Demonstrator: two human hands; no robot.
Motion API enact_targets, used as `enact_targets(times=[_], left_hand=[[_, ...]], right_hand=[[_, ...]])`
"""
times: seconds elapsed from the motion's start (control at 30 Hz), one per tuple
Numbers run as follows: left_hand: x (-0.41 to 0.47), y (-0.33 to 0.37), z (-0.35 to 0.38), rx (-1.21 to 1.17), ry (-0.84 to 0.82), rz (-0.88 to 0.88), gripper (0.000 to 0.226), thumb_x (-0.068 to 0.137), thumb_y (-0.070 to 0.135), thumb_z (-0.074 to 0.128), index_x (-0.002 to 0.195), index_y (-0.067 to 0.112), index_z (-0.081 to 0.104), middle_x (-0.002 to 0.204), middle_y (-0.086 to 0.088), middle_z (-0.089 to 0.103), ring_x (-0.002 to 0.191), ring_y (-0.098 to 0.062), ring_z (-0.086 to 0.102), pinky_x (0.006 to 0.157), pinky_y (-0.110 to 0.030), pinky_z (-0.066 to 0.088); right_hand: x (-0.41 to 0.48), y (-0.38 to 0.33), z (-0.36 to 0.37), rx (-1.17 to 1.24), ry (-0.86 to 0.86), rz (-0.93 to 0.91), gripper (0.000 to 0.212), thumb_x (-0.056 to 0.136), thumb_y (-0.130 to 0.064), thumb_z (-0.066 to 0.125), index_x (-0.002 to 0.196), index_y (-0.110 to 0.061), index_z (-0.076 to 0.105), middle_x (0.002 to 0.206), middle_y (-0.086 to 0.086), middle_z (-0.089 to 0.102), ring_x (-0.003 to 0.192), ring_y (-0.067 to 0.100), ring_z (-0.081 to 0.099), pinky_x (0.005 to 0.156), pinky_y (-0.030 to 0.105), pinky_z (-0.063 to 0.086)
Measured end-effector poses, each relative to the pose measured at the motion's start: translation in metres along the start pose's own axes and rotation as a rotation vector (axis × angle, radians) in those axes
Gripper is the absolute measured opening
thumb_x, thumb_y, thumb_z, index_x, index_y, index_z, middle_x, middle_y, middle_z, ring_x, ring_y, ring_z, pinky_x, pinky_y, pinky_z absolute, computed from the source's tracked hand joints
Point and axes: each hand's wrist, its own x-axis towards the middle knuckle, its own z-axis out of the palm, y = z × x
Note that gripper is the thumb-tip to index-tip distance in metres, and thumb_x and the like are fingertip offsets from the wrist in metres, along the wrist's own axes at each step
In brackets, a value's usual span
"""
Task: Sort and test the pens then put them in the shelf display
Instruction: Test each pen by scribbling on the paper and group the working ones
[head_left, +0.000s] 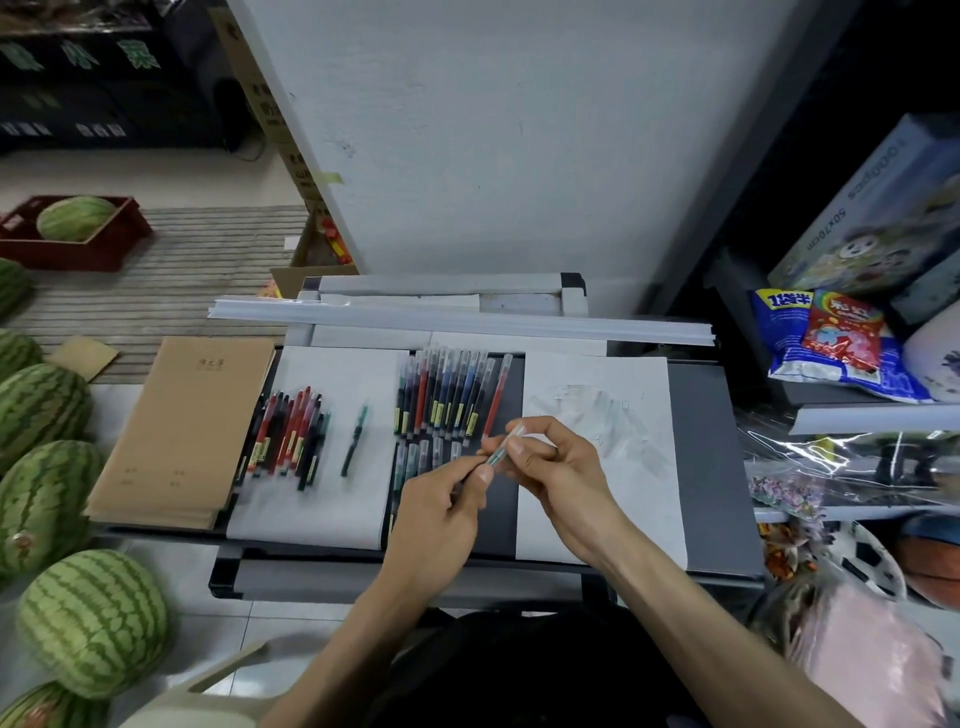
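The left hand (441, 499) pinches the pen (497, 456) barrel, the right hand (558, 467) its clear cap (517, 432) (probably uncapping); a sharp tug could fling it into the sorted pens (447, 395).

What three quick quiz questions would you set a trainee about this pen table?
1. True or false: the left hand and right hand hold the same pen.
2. What lies at the left end of the table? A brown notebooks, B scissors, C tape.
3. How many pens lie alone on the left sheet, beside the red-and-black bunch?
Key: 1 true; 2 A; 3 one, the dark green pen.
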Motion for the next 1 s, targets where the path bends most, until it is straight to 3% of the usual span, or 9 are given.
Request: enact_targets(times=[0.1, 0.2, 0.33, 0.43, 0.5, 0.6, 0.67, 0.8, 1.0], left_hand=[[0.005, 0.001, 0.0, -0.035, -0.058, -0.015, 0.038, 0.109, 0.02, 0.052, 0.071, 0.016, 0.058, 0.058, 0.003, 0.043, 0.053, -0.011, 0.035, 0.055, -0.031, 0.032], [0.008, 0.004, 0.001, -0.276, -0.108, -0.158, 0.035, 0.11, 0.017, 0.05, 0.097, -0.007, 0.071, 0.064, -0.008, 0.044, 0.046, -0.011, 0.03, 0.046, -0.023, 0.028], [0.005, 0.001, 0.003, -0.408, -0.188, -0.285, 0.036, 0.11, 0.021, 0.051, 0.108, -0.01, 0.068, 0.072, -0.026, 0.043, 0.044, -0.015, 0.026, 0.042, -0.021, 0.021], [0.011, -0.008, 0.005, -0.164, -0.184, -0.183, 0.034, 0.109, 0.023, 0.052, 0.096, -0.003, 0.069, 0.073, -0.028, 0.053, 0.047, -0.023, 0.044, 0.043, -0.03, 0.041], [0.02, -0.018, 0.007, 0.126, -0.163, -0.105, 0.031, 0.107, 0.024, 0.056, 0.085, 0.005, 0.068, 0.073, -0.018, 0.058, 0.057, -0.024, 0.054, 0.055, -0.03, 0.051], [0.032, -0.043, 0.011, 0.344, -0.157, -0.152, 0.033, 0.104, 0.024, 0.06, 0.077, 0.006, 0.063, 0.065, -0.009, 0.056, 0.057, -0.018, 0.047, 0.06, -0.035, 0.044], [0.038, -0.056, 0.011, 0.408, -0.122, -0.243, 0.029, 0.102, 0.022, 0.061, 0.077, 0.008, 0.063, 0.064, -0.003, 0.061, 0.054, -0.018, 0.055, 0.059, -0.04, 0.054], [0.044, -0.058, 0.013, 0.609, -0.088, -0.259, 0.013, 0.098, 0.026, 0.067, 0.089, 0.017, 0.065, 0.075, -0.002, 0.067, 0.068, -0.021, 0.066, 0.069, -0.042, 0.061], [0.051, -0.061, 0.018, 0.649, -0.101, -0.279, 0.021, 0.095, 0.027, 0.072, 0.097, 0.015, 0.056, 0.085, -0.004, 0.064, 0.077, -0.023, 0.064, 0.074, -0.045, 0.06]], right_hand=[[0.003, 0.001, -0.002, 0.015, 0.025, -0.02, 0.011, 0.1, 0.005, 0.057, 0.111, 0.008, 0.058, 0.101, 0.031, 0.074, 0.097, 0.035, 0.075, 0.083, 0.032, 0.059], [0.005, 0.001, -0.003, 0.017, 0.028, -0.015, 0.011, 0.099, 0.008, 0.056, 0.109, 0.012, 0.056, 0.101, 0.039, 0.069, 0.097, 0.037, 0.075, 0.078, 0.032, 0.061], [0.007, 0.005, -0.01, -0.014, 0.002, 0.025, 0.011, 0.099, 0.006, 0.058, 0.109, 0.009, 0.058, 0.101, 0.03, 0.074, 0.101, 0.039, 0.073, 0.087, 0.038, 0.061], [0.008, 0.009, -0.014, -0.105, 0.028, 0.028, 0.014, 0.098, 0.0, 0.064, 0.109, 0.008, 0.062, 0.099, 0.023, 0.077, 0.096, 0.029, 0.076, 0.085, 0.032, 0.061], [0.009, 0.013, -0.018, -0.236, 0.08, 0.048, 0.011, 0.098, -0.006, 0.069, 0.107, -0.001, 0.068, 0.097, 0.014, 0.079, 0.092, 0.018, 0.077, 0.075, 0.023, 0.057], [0.015, 0.024, -0.036, -0.685, 0.159, 0.075, 0.01, 0.096, -0.025, 0.072, 0.105, -0.022, 0.074, 0.093, -0.007, 0.077, 0.086, 0.008, 0.073, 0.078, 0.026, 0.051], [0.017, 0.025, -0.053, -1.072, 0.255, 0.036, 0.015, 0.096, -0.034, 0.066, 0.11, -0.03, 0.071, 0.101, -0.014, 0.071, 0.09, 0.008, 0.068, 0.08, 0.03, 0.053], [0.018, 0.011, -0.081, -1.473, 0.433, -0.035, 0.028, 0.097, -0.023, 0.058, 0.125, -0.023, 0.062, 0.119, 0.0, 0.06, 0.1, 0.023, 0.064, 0.072, 0.035, 0.052], [0.024, 0.014, -0.094, -1.514, 0.395, 0.048, 0.035, 0.099, -0.02, 0.053, 0.134, -0.019, 0.057, 0.12, 0.007, 0.056, 0.1, 0.028, 0.061, 0.069, 0.035, 0.049]])
